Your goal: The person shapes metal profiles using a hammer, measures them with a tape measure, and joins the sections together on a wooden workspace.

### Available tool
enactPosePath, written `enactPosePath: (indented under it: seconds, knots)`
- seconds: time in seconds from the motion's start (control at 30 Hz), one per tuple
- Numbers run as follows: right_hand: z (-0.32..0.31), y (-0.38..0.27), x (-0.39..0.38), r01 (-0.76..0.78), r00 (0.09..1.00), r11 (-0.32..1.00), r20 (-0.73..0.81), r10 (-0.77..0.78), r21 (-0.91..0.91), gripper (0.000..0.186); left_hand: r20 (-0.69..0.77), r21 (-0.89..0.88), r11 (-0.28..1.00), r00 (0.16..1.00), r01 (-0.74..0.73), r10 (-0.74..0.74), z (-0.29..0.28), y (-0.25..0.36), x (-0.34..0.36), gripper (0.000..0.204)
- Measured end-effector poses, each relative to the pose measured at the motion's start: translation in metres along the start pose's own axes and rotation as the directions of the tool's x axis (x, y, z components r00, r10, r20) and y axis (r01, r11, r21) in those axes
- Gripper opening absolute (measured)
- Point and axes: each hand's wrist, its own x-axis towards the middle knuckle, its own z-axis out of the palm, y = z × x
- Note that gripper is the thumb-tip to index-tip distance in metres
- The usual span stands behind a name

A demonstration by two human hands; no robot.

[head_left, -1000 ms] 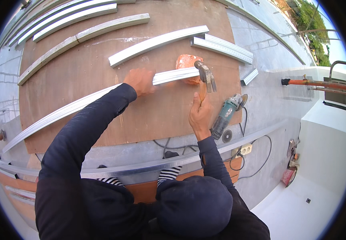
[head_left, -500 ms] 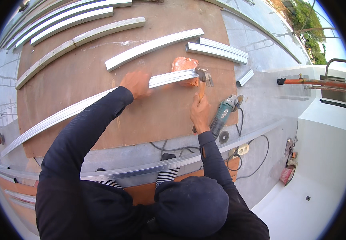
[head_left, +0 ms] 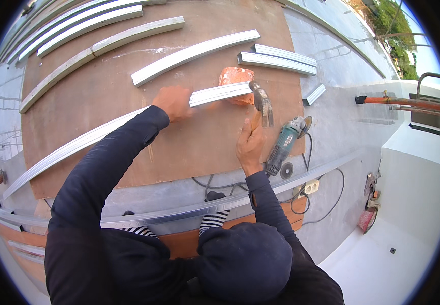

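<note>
A long silvery metal bar (head_left: 220,93) is laid slantwise over a brown board (head_left: 189,147), with its left end reaching the board's near left corner and its right end propped on an orange-red brick (head_left: 236,76). The bar is gripped by the left hand (head_left: 173,103), which is closed around it short of the brick; the exact placing of the fingers cannot be told, since they are blurred and partly hidden. A claw hammer (head_left: 263,101) is held by the right hand (head_left: 250,145), its wooden handle wrapped by the bent fingers. The hammer's head is seen at the bar's right end; whether the two are touching cannot be told.

To the right of the right hand, a green and black angle grinder (head_left: 282,147) is laid across the board's edge, with a loose dark disc (head_left: 287,171) just beside its near end. Farther right and nearer, a pale socket block (head_left: 310,187) is placed on the grey floor (head_left: 342,152) with a dark cable (head_left: 341,190) looped around it. On the far side of the brick, a shorter metal bar (head_left: 194,57) and two stubby ones (head_left: 281,62) are set down. A pale wooden stick (head_left: 98,50) is left farther to the left.
</note>
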Motion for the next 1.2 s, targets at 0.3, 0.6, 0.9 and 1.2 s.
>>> enactPosePath:
  seconds: [0.3, 0.6, 0.9, 1.2]
  knots:
    - [0.005, 0.001, 0.004, -0.049, 0.99, 0.999, 0.136, 0.048, 0.001, 0.028, 0.064, -0.024, 0.999, 0.997, 0.033, -0.031, -0.003, 0.0, 0.003, 0.039]
    - [-0.023, 0.018, 0.002, -0.381, 0.925, 0.895, 0.102, 0.367, 0.232, 0.038, -0.185, 0.02, 0.993, 0.975, -0.118, 0.12, -0.001, 0.0, -0.007, 0.056]
    - [-0.021, 0.0, 0.007, -0.173, 0.985, 0.978, 0.032, 0.171, 0.113, 0.034, 0.18, -0.113, 0.993, 0.983, 0.038, -0.018, -0.01, -0.003, 0.0, 0.076]
    - [0.003, 0.014, -0.001, -0.008, 0.991, 0.997, 0.13, 0.018, -0.072, 0.025, 0.037, -0.052, 0.998, 0.998, -0.047, 0.049, 0.002, -0.005, -0.004, 0.046]
